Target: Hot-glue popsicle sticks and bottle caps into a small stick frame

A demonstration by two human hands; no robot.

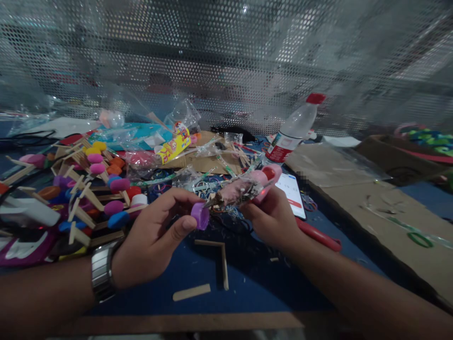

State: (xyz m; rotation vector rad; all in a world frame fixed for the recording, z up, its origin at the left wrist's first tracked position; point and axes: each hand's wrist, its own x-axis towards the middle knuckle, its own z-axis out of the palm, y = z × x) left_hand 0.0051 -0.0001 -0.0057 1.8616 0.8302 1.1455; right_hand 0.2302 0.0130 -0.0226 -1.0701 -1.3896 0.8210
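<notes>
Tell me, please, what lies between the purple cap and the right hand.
The head view shows the front of the glue gun between the cap and the right hand, its tip pointing toward the cap.

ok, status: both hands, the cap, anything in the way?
Left hand pinching purple cap. Right hand gripping pink glue gun, nozzle at the cap, contact unclear. Wooden sticks below on blue table, not in the way.
</notes>
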